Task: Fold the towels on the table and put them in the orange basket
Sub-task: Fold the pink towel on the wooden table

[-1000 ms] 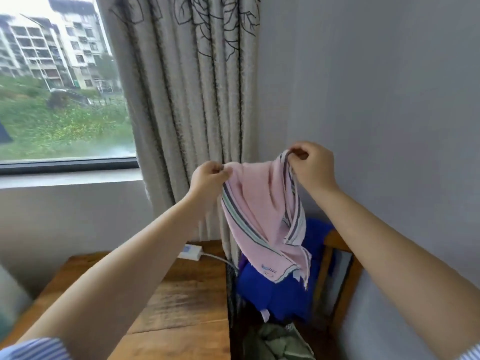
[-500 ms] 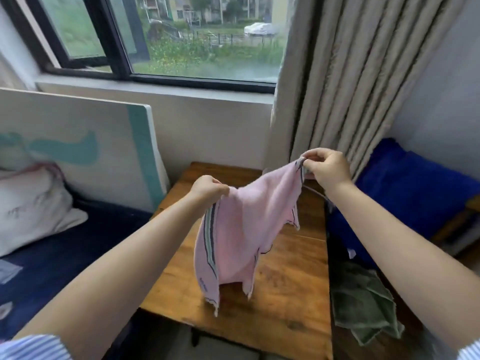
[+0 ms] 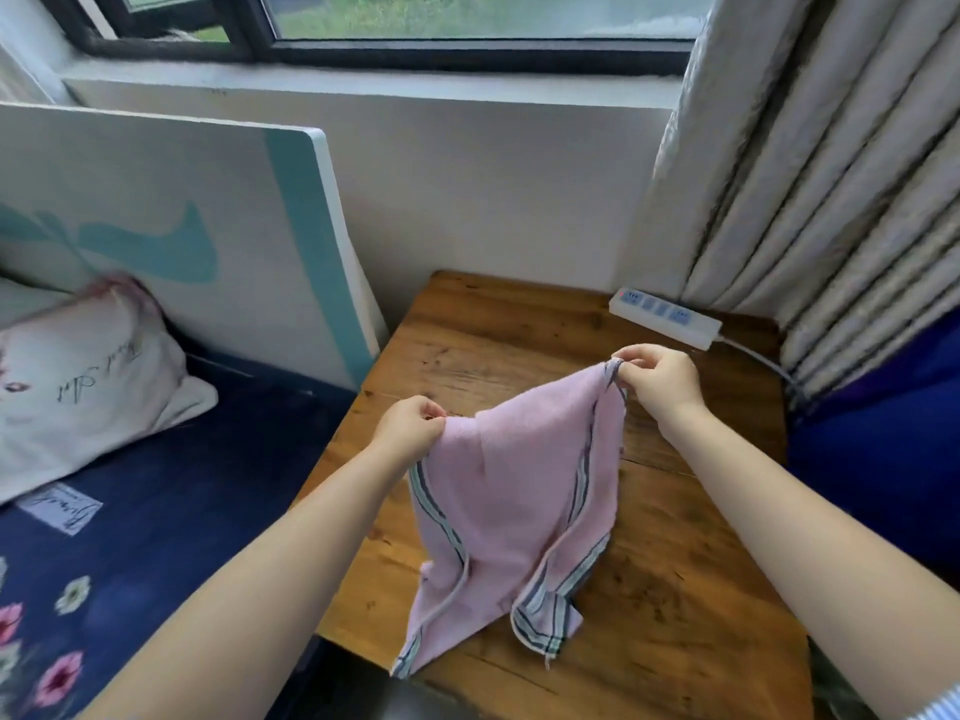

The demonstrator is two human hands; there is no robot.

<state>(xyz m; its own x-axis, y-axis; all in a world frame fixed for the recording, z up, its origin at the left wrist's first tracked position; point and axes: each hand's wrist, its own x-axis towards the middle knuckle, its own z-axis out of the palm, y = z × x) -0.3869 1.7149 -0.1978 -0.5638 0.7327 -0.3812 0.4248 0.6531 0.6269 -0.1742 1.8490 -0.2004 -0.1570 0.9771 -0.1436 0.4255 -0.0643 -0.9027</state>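
1. Your left hand (image 3: 410, 426) has its fingers curled tight on one top corner of the pink towel (image 3: 511, 517); your right hand (image 3: 655, 380) pinches the opposite top corner between thumb and fingertips, a little higher and farther from you; holding by the two corners lets the cloth hang open so you can find its edges.
2. The towel hangs between your hands over the wooden table (image 3: 675, 589); its striped lower corners appear to touch the tabletop near the front edge, though the cloth is rumpled there; that looks like the start of laying it flat for the first fold, which is not yet made.
3. The white power strip (image 3: 665, 317) lies at the back of the table beside the curtain (image 3: 810, 189), well apart from the towel; keep the cloth forward of it when you spread it.
4. The orange basket is not in view, so I cannot tell you where the folded towel must go.
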